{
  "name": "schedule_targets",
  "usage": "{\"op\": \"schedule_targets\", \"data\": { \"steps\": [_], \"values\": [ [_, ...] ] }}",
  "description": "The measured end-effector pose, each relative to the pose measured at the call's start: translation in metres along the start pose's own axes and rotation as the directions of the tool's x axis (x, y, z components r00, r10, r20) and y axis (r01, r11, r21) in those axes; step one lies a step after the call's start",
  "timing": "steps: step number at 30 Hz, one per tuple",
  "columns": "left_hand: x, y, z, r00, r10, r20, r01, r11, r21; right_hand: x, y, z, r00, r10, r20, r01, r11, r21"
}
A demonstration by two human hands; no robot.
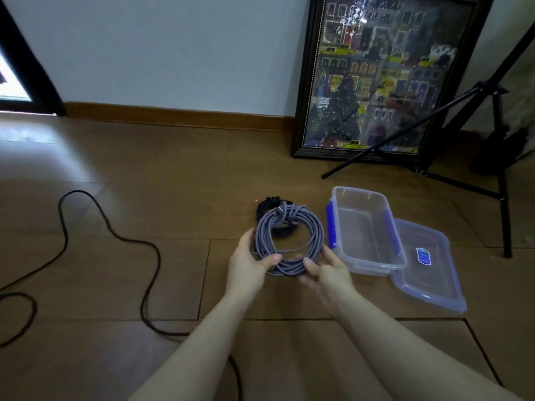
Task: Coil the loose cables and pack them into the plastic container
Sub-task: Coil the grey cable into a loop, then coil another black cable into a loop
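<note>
A coiled grey cable [314, 227] is held up in front of me over the wooden floor. My left hand [246, 270] grips its lower left side, thumb over the strands. My right hand [327, 272] holds the lower right side with the thumb on the coil. Behind it a coiled black cable [265, 208] lies on the floor, partly hidden. The clear plastic container [366, 261] with blue clips stands open and empty just right of the coil. A long loose black cable [110, 227] snakes across the floor at left.
The container's clear lid [445, 293] lies against its right side. A framed picture [373, 79] leans on the wall behind. A black tripod [500, 169] stands at the right, one leg reaching toward the container.
</note>
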State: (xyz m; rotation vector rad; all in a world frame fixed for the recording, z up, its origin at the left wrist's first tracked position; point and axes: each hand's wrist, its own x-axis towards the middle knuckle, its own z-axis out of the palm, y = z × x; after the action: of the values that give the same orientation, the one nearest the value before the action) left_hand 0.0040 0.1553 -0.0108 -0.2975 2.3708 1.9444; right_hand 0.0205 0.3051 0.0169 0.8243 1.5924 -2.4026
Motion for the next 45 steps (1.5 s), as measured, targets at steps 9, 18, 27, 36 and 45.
{"op": "schedule_targets", "data": {
  "steps": [9,18,27,36,45],
  "values": [
    [0.102,-0.064,0.025,0.999,0.047,0.019,-0.05,0.975,0.217,0.131,0.042,0.003,0.996,0.078,-0.05,-0.081,0.994,-0.07],
    [0.125,-0.098,0.04,1.0,0.015,0.005,-0.015,0.703,0.711,0.171,0.073,-0.003,0.943,-0.249,-0.22,0.054,0.769,-0.637],
    [0.117,-0.087,0.031,0.997,-0.038,0.066,-0.015,0.754,0.656,0.155,0.062,-0.013,0.976,-0.215,-0.012,0.165,0.781,-0.602],
    [0.101,-0.084,0.024,0.997,-0.039,0.064,-0.008,0.796,0.605,0.143,0.061,-0.013,0.982,-0.186,0.03,0.17,0.805,-0.569],
    [0.041,-0.101,-0.069,0.999,0.04,0.033,-0.052,0.756,0.653,0.099,0.081,-0.013,0.971,-0.239,-0.013,0.17,0.728,-0.664]
  ]
}}
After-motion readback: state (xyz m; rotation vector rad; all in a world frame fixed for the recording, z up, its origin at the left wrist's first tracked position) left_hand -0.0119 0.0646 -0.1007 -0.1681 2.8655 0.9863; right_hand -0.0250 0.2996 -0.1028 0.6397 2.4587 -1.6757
